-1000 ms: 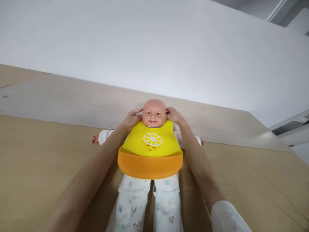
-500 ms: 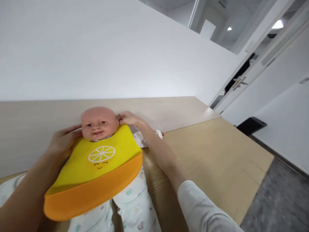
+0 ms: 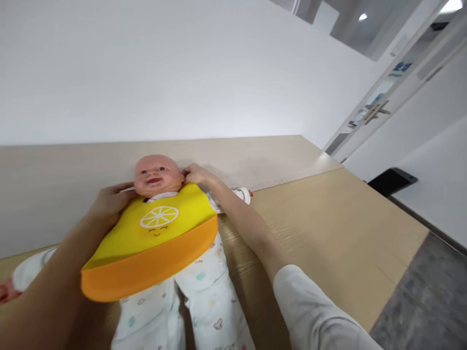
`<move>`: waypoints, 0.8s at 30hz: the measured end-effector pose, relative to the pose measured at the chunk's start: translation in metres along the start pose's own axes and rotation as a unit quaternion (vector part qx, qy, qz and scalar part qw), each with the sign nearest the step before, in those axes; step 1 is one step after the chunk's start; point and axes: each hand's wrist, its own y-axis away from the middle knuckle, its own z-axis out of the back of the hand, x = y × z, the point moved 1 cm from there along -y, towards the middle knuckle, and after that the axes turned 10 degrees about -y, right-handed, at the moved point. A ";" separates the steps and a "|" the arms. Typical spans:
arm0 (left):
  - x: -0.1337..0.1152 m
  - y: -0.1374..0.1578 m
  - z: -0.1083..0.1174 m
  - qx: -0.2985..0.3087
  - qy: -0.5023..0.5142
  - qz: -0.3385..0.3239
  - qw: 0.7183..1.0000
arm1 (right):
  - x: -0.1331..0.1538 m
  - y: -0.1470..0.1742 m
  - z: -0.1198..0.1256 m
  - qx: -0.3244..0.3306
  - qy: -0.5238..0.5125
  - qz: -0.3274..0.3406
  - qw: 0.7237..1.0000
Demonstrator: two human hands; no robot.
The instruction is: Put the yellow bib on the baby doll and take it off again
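A baby doll (image 3: pixel 157 170) in white patterned clothes lies on its back, its head toward the wall. Over its chest is a yellow bib (image 3: pixel 193 199) with a lemon-slice print and an orange catch pocket along the bottom. My left hand (image 3: pixel 112 200) is closed at the bib's upper corner, fingers reaching behind the doll's neck. On the other side, my right hand (image 3: pixel 197 175) pinches the bib's neck strap close under the doll's ear. The fingertips of both hands are partly hidden by the doll's head and the bib.
The doll lies on a wood-coloured table (image 3: pixel 321 233) against a white wall (image 3: pixel 164 73). A black flat object (image 3: pixel 392 181) shows beyond the table's right edge. A door with a metal handle (image 3: pixel 377 112) stands farther back, above a grey floor (image 3: pixel 426 296).
The view has shifted, and the doll looks smaller, with its head tipped farther back. More of its legs and an outstretched hand now show. Both my hands stay at its neck.
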 end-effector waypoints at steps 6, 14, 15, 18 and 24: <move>0.003 0.004 0.003 0.019 -0.030 -0.046 0.998 | 0.001 0.009 -0.004 0.015 -0.001 -0.010 1.000; 0.008 0.043 0.025 -0.041 -0.119 -0.111 0.986 | 0.002 0.060 0.018 -0.052 0.016 -0.006 0.999; 0.009 0.053 0.028 -0.033 -0.120 -0.118 0.985 | 0.000 0.073 0.021 -0.050 0.012 -0.005 0.999; 0.014 0.085 0.034 0.001 -0.098 -0.114 0.989 | -0.012 0.114 0.022 -0.001 -0.038 0.003 0.999; 0.019 0.127 0.024 -0.017 0.077 -0.130 0.988 | -0.027 0.160 0.022 -0.084 -0.132 0.017 0.988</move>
